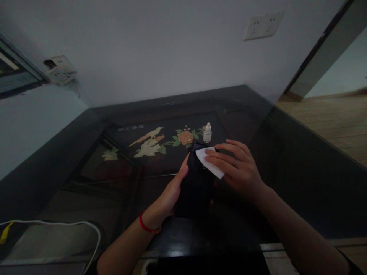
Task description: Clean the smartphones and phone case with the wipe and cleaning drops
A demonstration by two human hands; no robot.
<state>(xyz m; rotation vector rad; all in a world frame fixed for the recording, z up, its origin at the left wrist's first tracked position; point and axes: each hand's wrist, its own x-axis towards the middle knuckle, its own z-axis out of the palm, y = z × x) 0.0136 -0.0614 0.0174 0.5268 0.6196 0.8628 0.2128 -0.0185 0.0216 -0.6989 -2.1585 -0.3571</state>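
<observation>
My left hand (174, 189) grips the left edge of a dark, flat, rectangular object (195, 191) that looks like a phone; its thumb lies along the side and its other fingers are mostly hidden behind. Tilted above the table, the object is too dark to show any detail. My right hand (239, 166) presses a folded white wipe (210, 163) against the object's upper end, fingertips on top of the wipe. Just beyond the hands, a small clear dropper bottle (207, 134) with a pale cap stands upright on the table.
The glossy black table (160, 109) carries a bird-and-flower picture (151, 143) under its surface. A white cable (69, 222) with a yellow tag (5, 233) runs across the lower left. Wall sockets (263, 26) sit above the table, and a doorway opens at right.
</observation>
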